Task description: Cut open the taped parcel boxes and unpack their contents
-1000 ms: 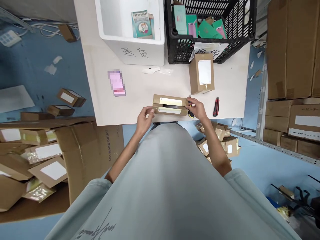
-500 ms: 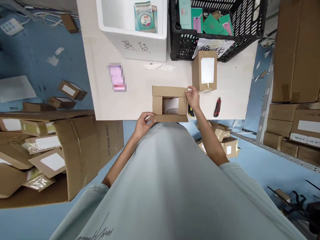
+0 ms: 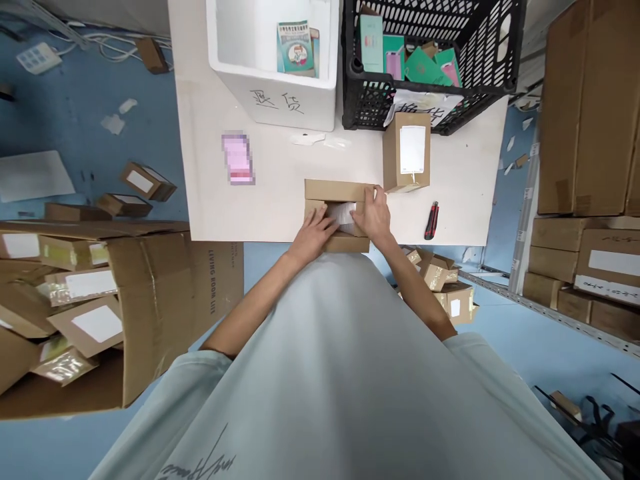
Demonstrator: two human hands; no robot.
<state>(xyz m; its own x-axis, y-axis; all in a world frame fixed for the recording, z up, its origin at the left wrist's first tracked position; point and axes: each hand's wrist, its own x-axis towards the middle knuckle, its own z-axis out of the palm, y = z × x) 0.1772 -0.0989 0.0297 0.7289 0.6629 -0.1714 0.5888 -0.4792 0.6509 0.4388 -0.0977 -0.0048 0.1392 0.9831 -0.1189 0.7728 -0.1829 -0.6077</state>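
Observation:
A small cardboard box (image 3: 334,189) stands at the front edge of the table with its top flaps spread. White paper (image 3: 343,213) shows inside the opening. My left hand (image 3: 314,235) lies over the box's left flap, fingers stretched toward the opening. With curled fingers, my right hand (image 3: 374,213) grips the right flap, the thumb by the opening. Behind it to the right, a closed cardboard box (image 3: 393,157) with a white label stands upright. A red and black box cutter (image 3: 431,221) lies right of my right hand.
A white foam bin (image 3: 295,113) holding booklets (image 3: 296,50) and a black plastic crate (image 3: 365,110) of green boxes stand at the back. A blurred pink item (image 3: 239,159) lies on the left. A large carton (image 3: 155,300) of parcels stands left; stacked cartons (image 3: 560,233) stand right.
Both hands have moved inward over the side flaps of the open box. My left hand has left the front corner. A yellow and black tool beside the box is now hidden.

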